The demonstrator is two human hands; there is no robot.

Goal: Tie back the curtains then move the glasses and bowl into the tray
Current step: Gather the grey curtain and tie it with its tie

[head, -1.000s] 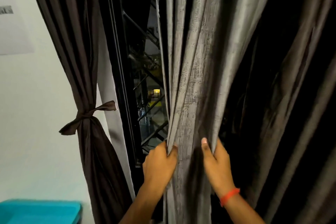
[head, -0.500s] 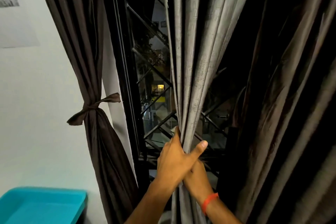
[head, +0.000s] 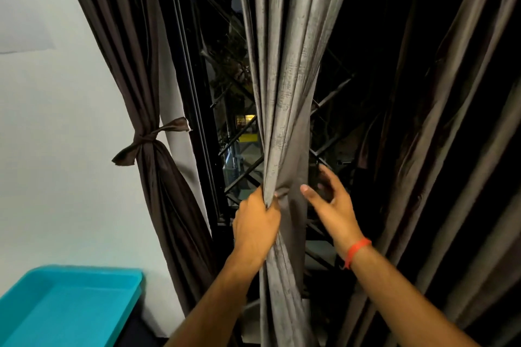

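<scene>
The grey curtain hangs upright, its long axis vertical, and is bunched in the grip of the left hand, which is closed tight around the folds. The right hand is held open just to the right of the bunch, empty, thumb touching the cloth, apparently reaching behind. The tray lies low at the left; the left curtain is already tied.

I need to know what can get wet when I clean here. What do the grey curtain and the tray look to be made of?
Grey curtain: woven fabric with a slight sheen, judging by its slubby, streaked weave and soft folds.

Tray: probably moulded plastic, being even turquoise, smooth, with a rounded rim and a dull gloss.
</scene>
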